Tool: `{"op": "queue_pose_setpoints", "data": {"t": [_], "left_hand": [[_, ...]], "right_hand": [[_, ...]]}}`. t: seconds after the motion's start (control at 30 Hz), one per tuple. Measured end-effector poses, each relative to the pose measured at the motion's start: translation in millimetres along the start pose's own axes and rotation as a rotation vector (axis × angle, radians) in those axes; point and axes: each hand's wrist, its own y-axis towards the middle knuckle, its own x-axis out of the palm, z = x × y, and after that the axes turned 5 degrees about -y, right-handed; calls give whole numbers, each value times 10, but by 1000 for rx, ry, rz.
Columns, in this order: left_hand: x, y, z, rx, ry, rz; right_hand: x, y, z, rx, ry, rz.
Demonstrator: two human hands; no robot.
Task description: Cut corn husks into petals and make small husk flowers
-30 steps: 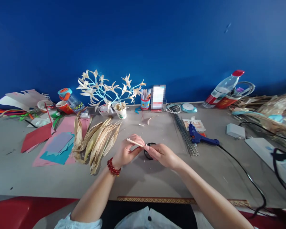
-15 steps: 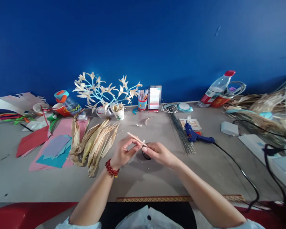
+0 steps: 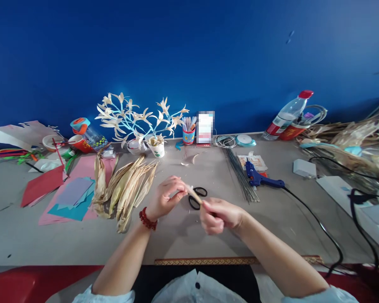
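My left hand [image 3: 166, 197], a red bead bracelet on its wrist, is closed on one end of a thin pale strip of dried husk [image 3: 194, 194]. My right hand [image 3: 220, 214] pinches the strip's other end, a little lower and nearer to me. Both hands hover above the grey table [image 3: 189, 240]. Black-handled scissors [image 3: 197, 197] lie on the table just behind the strip. A pile of dried corn husks [image 3: 126, 187] lies left of my left hand.
Coloured paper sheets [image 3: 68, 191] lie at the left. A husk-flower branch in a cup [image 3: 139, 120] stands at the back. Green wires [image 3: 241, 174], a blue glue gun [image 3: 262, 179] with its black cord, a water bottle [image 3: 287, 114] and more husks [image 3: 353, 139] fill the right.
My right hand has pulled down and toward me with its end of the strip, uncovering the scissors. The left hand has stayed almost where it was. The camera shifted slightly.
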Motion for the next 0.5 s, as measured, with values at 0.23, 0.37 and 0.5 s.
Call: {"op": "queue_pose_setpoints", "data": {"t": [0.23,0.37,0.5], "left_hand": [[10,-19,12,-396,-536,80],[59,-38,39,-584,-962,69],[126,-88,-2,-781,-1246,-25]], "right_hand": [[-405,-116,-164,301,-1102,977],[-508,-132,-166,421,-1490,1023],[-291,-42,-173,-236,-1212,938]]}}
